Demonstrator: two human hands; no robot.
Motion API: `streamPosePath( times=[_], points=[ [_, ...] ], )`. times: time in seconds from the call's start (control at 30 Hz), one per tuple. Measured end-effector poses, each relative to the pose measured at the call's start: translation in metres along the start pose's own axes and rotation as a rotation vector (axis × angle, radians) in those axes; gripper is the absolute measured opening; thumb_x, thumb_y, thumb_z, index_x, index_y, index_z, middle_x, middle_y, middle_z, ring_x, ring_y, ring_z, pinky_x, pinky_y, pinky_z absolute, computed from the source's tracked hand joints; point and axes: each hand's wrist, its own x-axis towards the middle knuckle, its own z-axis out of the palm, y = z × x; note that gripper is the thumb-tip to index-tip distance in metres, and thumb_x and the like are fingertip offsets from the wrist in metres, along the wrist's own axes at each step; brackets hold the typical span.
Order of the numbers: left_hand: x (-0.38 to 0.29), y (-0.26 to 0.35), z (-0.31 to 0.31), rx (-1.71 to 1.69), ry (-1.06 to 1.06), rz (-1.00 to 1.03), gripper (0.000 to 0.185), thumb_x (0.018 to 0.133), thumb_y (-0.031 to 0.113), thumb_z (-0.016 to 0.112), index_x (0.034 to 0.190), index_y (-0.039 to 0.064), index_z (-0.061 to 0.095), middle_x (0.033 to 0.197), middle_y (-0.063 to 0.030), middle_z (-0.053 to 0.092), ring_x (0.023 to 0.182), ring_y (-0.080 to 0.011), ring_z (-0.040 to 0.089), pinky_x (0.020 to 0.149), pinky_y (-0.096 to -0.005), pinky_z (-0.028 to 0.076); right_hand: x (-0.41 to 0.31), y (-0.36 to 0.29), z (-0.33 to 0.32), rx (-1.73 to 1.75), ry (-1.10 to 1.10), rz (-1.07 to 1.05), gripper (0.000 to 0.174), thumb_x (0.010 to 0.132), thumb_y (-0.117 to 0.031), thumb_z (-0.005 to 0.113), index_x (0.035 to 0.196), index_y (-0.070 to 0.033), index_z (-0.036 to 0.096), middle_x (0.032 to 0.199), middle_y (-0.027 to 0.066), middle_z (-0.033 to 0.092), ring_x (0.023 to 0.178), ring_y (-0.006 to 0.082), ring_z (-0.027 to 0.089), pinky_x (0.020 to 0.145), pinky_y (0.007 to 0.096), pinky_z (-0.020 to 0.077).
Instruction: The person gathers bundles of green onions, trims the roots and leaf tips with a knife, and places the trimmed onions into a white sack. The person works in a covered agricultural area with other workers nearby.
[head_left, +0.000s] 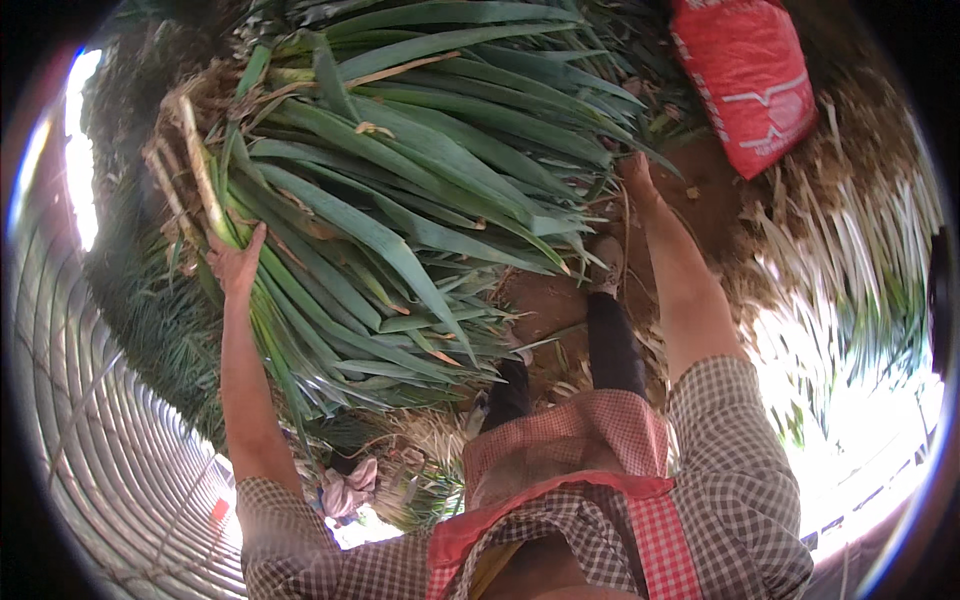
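A large heap of leafy green onion plants (420, 165) lies before me, with pale stems and dry roots at its left end. My left hand (238, 259) is closed around the stems of a few green onions (202, 180) at the heap's left edge. Near the right edge of the leaves, my right hand (637, 166) reaches down beside the leaf tips; its fingers are partly hidden there, so what it touches cannot be told.
A red woven plastic bag (757, 82) bearing writing stands at the upper right. More onions with long white stems (840, 217) lie in rows at the right. Ribbed greenhouse framing (112, 450) curves along the left. Brown soil (547, 300) shows around my feet.
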Motion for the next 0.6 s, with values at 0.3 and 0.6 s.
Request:
streamPosePath(
  times=[0.3, 0.6],
  points=[
    [-0.011, 0.01, -0.006, -0.008, -0.03, -0.025, 0.121, 0.067, 0.069, 0.072, 0.15, 0.013, 0.004, 0.134, -0.0264, 0.027, 0.127, -0.0459, 0.031, 0.103, -0.0554, 0.032, -0.002, -0.018, 0.036, 0.082, -0.22, -0.116, 0.04, 0.091, -0.025, 0.059, 0.124, -0.003, 0.055, 0.119, 0.0159, 0.058, 0.109, 0.0291, 0.056, 0.093, 0.0415, 0.0454],
    [-0.011, 0.011, -0.007, -0.033, -0.148, -0.061, 0.123, 0.065, 0.072, 0.07, 0.15, 0.01, 0.008, 0.14, -0.029, 0.029, 0.133, -0.0505, 0.024, 0.098, -0.0643, 0.031, -0.113, -0.122, -0.02, 0.812, -0.435, -0.071, 0.042, 0.091, -0.029, 0.062, 0.125, -0.005, 0.055, 0.119, 0.0106, 0.058, 0.103, 0.0188, 0.057, 0.086, 0.0345, 0.0471]
  ],
)
